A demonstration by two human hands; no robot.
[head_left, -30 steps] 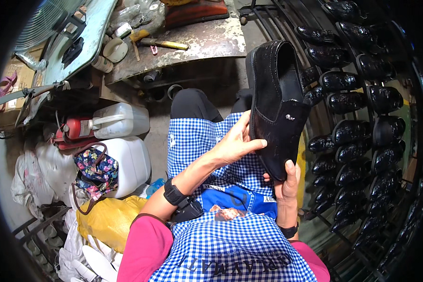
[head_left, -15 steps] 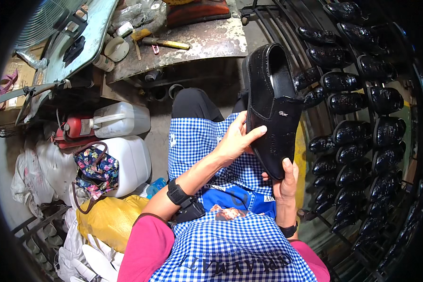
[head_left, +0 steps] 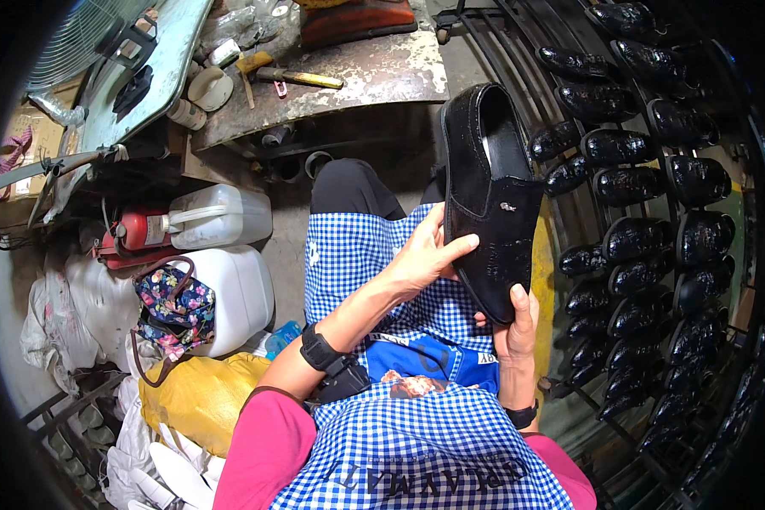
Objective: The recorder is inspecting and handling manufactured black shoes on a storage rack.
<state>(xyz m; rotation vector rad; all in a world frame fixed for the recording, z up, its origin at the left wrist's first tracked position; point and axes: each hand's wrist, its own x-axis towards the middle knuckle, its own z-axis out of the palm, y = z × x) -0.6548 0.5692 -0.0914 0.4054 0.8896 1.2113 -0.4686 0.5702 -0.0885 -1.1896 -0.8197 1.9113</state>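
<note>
A black slip-on shoe (head_left: 506,229) with a small metal ornament on its upper is held over my lap, its toe toward me and its opening at the far end. My left hand (head_left: 429,255) grips its left side, the thumb lying on the upper and the fingers partly hidden underneath. Around the toe, my right hand (head_left: 516,327) is closed with its thumb along the right edge. Below the shoe lies my blue-and-white checked apron (head_left: 357,272).
Racks at the right hold several glossy black shoes (head_left: 629,183). Ahead stands a worn workbench (head_left: 382,68) with a hammer (head_left: 302,78) and a white cup (head_left: 210,88). Left are a white jerrycan (head_left: 238,297), a floral bag (head_left: 176,306) and a yellow sack (head_left: 204,399).
The shoe has tilted slightly, its heel end shifting a little left and nearer. Both hands keep their hold on it.
</note>
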